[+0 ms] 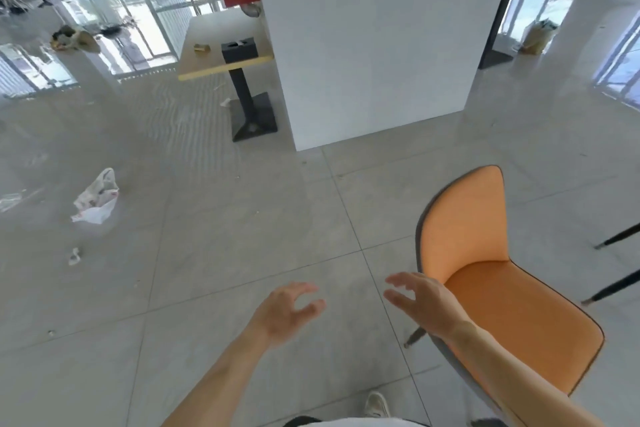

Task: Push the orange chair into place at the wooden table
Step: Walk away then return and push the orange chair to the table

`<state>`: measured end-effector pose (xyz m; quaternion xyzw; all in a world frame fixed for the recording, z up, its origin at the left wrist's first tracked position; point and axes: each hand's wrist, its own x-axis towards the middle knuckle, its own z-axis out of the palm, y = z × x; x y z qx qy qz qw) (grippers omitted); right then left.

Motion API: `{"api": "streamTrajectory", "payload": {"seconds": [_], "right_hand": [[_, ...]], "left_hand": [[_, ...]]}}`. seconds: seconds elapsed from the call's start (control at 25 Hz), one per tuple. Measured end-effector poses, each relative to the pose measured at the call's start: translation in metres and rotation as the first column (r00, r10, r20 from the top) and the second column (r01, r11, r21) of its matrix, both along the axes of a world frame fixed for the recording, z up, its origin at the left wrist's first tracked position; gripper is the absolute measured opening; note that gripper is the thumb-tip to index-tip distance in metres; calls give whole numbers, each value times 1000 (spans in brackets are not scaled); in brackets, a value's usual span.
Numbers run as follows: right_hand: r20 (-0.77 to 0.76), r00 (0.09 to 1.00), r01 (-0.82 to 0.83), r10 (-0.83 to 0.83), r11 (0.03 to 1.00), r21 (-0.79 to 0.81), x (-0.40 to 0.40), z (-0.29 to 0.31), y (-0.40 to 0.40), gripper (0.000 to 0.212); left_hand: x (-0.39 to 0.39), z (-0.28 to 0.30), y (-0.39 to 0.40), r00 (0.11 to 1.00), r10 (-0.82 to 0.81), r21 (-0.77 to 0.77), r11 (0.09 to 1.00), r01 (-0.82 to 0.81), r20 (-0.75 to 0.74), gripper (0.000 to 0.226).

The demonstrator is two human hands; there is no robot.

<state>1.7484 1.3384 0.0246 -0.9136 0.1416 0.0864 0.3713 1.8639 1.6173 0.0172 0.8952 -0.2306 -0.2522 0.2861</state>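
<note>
An orange chair [485,253] with a grey shell stands at the lower right, its seat facing right and its backrest towards the left. My right hand [422,302] hovers open just left of the backrest's lower edge, holding nothing. My left hand [287,312] is open too, fingers spread, over bare floor further left. The wooden table [211,55] on a black pedestal stands farther off at the upper left, beside a white pillar.
A large white pillar [374,45] rises ahead. On the table sit a black box [239,48] and a small object. A crumpled plastic bag [97,199] and scraps lie on the tiled floor at left. Black legs of another chair [616,239] poke in at right.
</note>
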Motion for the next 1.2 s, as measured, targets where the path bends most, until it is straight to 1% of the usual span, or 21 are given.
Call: {"api": "streamTrajectory", "payload": {"seconds": [0.12,0.2,0.28,0.36,0.4,0.44,0.52,0.6,0.68,0.76,0.8,0.84,0.92,1.0,1.08,1.16,1.2], "right_hand": [[4,1000,28,-28,999,-16,59,-1,-34,39],[18,997,76,-76,997,-14,96,-4,-55,39],[30,988,152,-151,988,-25,136,-11,-78,38],[44,972,232,-230,970,-67,171,-16,-99,38],[43,961,278,-275,956,-91,189,-16,-108,38],[44,939,345,-342,933,-99,207,-18,-120,39],[22,889,456,-456,883,-111,231,-13,-135,40],[26,823,566,-567,816,-117,239,-13,-146,42],[25,726,683,-687,717,-139,239,-13,-161,43],[-12,626,767,-779,619,-167,226,-15,-171,45],[-15,566,809,-824,559,-184,218,-19,-176,45],[-19,482,858,-876,476,-190,207,-23,-183,45],[-25,339,925,-941,338,-174,189,-31,-191,46],[-63,245,955,-967,252,-154,172,-42,-194,48],[-111,167,978,-980,179,-109,161,-52,-193,53],[-194,122,987,-973,139,-75,160,-61,-185,57],[-236,98,992,-967,115,-58,161,-64,-181,58]], "left_hand": [[65,-1,-31,999,-33,12,999,34,-12,79],[115,-5,-51,998,-54,-11,998,54,-16,79],[172,-12,-75,995,-98,-16,995,97,-26,74],[230,-17,-105,987,-159,-20,987,158,-37,64],[258,-19,-122,981,-192,-29,981,191,-42,65],[289,-23,-142,971,-233,-43,972,231,-52,70],[334,-27,-177,940,-336,-15,942,336,-62,76],[368,-28,-222,866,-496,18,867,498,-69,66],[398,-31,-281,768,-637,44,767,640,-65,54],[406,-30,-343,649,-758,34,648,761,-71,51],[403,-29,-377,572,-818,40,570,821,-71,52],[396,-28,-414,480,-875,50,478,877,-59,54],[372,-28,-476,327,-945,38,326,945,-8,60],[342,-26,-524,143,-989,29,144,989,31,64],[310,-25,-563,-78,-993,50,-74,996,88,67],[287,-24,-592,-230,-959,47,-226,973,167,68],[278,-25,-606,-310,-932,69,-303,951,189,67]]}}
